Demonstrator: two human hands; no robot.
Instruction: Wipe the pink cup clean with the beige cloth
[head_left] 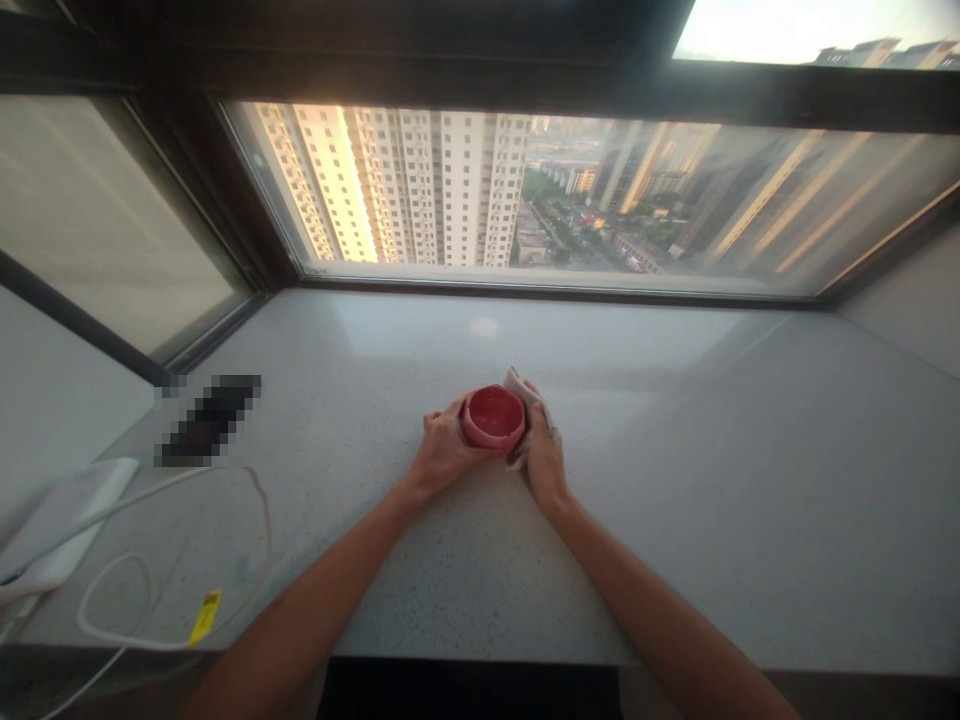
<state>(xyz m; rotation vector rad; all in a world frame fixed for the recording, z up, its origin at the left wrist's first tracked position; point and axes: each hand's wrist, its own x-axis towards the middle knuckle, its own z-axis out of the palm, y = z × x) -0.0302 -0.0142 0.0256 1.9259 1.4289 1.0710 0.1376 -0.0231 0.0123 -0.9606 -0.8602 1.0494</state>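
Observation:
A small red bowl (495, 418) with an angular rim is held between both hands over the middle of the grey stone sill, its opening facing up toward me. My left hand (446, 447) wraps round the bowl's left side, with the thumb along its near edge. On the other side, my right hand (544, 450) presses a whitish cloth (519, 382) against the bowl's right wall. Part of the cloth sticks out above the fingers and part below. Whether the bowl's base touches the sill is hidden.
The speckled sill (712, 480) runs to a dark-framed window (480, 290) with tall buildings outside. At left lie a blurred dark object (210, 420), a white flat device (67, 520) and a looped white cable (266, 510) with a yellow tag (204, 617).

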